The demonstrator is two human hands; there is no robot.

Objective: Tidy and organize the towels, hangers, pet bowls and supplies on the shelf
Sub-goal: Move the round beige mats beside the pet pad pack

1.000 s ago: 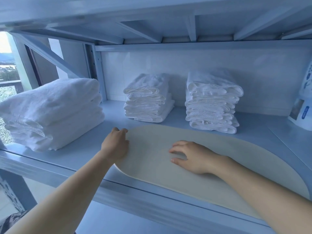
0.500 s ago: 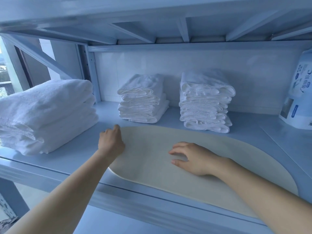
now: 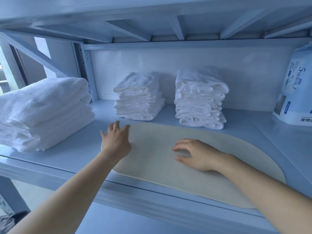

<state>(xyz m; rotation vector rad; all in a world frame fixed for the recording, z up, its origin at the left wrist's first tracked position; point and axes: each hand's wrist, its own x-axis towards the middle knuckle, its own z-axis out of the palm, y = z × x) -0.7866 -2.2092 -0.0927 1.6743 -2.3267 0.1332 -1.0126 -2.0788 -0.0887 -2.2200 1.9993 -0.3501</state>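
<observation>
The shelf [image 3: 70, 154] held everything. A pale oval mat [image 3: 152, 162] lay flat at its front edge. The left hand [image 3: 116, 141] was at the mat's left end with fingers spread straight, holding nothing. The right hand [image 3: 197, 154] rested on the middle of the mat, fingers loosely bent, gripping nothing. Big towels [image 3: 43, 112] were piled at the left. By the back wall stood a shorter stack [image 3: 138, 100] and a taller stack [image 3: 200, 102] of small towels, apart. A printed bag [image 3: 297, 92] stood at the far right.

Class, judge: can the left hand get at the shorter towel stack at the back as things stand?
Probably yes: the left hand is open at the mat's edge, only bare shelf between it and the towel stack.
</observation>
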